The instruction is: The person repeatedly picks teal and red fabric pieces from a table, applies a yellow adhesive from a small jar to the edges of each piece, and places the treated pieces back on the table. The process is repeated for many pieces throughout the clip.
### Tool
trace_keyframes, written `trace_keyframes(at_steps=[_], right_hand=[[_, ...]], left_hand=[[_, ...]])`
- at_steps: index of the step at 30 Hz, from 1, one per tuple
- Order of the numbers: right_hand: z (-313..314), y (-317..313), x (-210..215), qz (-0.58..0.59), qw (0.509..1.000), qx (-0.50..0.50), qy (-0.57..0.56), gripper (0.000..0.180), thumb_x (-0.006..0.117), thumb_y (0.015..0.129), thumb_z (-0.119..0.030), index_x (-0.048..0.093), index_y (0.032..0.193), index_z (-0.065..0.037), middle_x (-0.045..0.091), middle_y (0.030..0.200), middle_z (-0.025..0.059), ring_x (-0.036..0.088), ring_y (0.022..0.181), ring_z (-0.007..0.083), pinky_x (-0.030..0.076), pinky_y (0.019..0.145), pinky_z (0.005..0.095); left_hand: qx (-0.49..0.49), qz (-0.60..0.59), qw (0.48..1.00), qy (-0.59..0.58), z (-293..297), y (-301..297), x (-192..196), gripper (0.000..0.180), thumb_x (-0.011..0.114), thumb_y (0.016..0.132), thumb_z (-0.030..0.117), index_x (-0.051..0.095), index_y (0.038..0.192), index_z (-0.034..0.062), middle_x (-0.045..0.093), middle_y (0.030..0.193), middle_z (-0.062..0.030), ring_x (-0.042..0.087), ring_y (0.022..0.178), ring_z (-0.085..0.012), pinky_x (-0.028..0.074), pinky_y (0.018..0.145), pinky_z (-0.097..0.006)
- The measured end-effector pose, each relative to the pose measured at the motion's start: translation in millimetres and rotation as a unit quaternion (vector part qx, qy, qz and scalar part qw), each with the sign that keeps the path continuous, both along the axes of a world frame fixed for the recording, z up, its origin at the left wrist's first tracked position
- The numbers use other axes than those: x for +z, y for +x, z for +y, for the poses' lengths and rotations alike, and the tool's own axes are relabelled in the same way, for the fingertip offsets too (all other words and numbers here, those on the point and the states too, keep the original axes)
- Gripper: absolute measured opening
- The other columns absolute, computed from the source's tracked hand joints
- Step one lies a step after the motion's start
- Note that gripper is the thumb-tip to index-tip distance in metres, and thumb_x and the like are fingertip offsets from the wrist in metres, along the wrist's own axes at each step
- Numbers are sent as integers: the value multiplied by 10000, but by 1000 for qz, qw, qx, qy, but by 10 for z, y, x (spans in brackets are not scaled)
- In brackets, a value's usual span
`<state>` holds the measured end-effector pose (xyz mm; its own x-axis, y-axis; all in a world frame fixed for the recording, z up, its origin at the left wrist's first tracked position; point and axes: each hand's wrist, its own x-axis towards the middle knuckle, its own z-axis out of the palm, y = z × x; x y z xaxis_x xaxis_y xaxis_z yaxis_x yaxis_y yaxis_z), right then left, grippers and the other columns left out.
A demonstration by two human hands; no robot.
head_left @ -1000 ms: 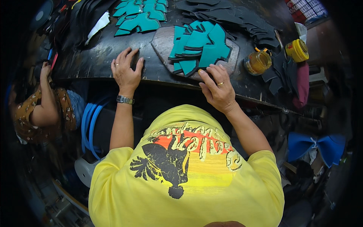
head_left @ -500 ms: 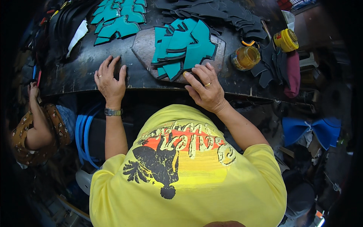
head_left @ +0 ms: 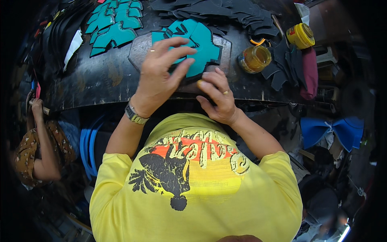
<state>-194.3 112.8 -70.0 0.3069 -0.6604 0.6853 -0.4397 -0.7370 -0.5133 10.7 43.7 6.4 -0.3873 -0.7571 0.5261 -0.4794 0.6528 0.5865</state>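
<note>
Teal shoe-upper-like cut pieces with black edges lie in a loose pile on a flat stone slab. My left hand is over the left part of this pile, its fingers spread and holding nothing that I can see. Whether its fingertips touch the pieces I cannot tell. At the table's front edge, just below the pile, rests my right hand. Its fingers are curved and apart from the thumb, with a yellowish smear on one fingertip and nothing visible between them.
More teal pieces lie in rows at the far left of the dark table. Black cut pieces spread along the back. An open jar of amber glue and a yellow tub stand right. Another person's arm is at left.
My left hand has lifted from the table and moved right, over the teal pile. My right hand has shifted slightly down, its fingers more bent.
</note>
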Motion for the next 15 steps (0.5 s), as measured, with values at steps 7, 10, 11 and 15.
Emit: trace_keyframes(at_steps=[7, 10, 11, 15], right_hand=[[49, -683, 373, -9, 973, -223, -64, 918, 822, 733, -101, 304, 1484, 4, 466, 1408, 216, 471, 1281, 374, 343, 1116, 464], [-48, -956, 449, -29, 972, -228, 41, 1063, 746, 736, -12, 100, 1580, -26, 402, 1493, 246, 389, 1407, 356, 260, 1184, 435], [-75, -1004, 446, -42, 972, -215, 89, 1069, 735, 737, -1, 90, 1588, -50, 402, 1498, 244, 399, 1404, 348, 266, 1182, 430], [-178, -1048, 338, -90, 961, -187, 185, 1059, 749, 772, -15, 112, 1611, -118, 436, 1516, 187, 442, 1393, 271, 291, 1182, 394]], left_hand=[[-132, -72, 989, -10, 105, -554, -201, 169, 736, 849, 144, 718, 1001, 72, 665, 1075, -77, 606, 1021, -268, 458, 884, -395], [-144, -128, 981, -7, 120, -782, -302, 156, 735, 851, 156, 722, 983, 74, 657, 1022, -63, 602, 961, -246, 442, 840, -375], [-133, -146, 980, -15, 97, -859, -328, 156, 731, 853, 179, 733, 968, 74, 653, 977, -55, 594, 924, -237, 423, 815, -376], [-87, -205, 974, -50, -21, -1113, -395, 180, 735, 845, 247, 756, 924, 87, 657, 911, -43, 598, 922, -226, 410, 810, -387]])
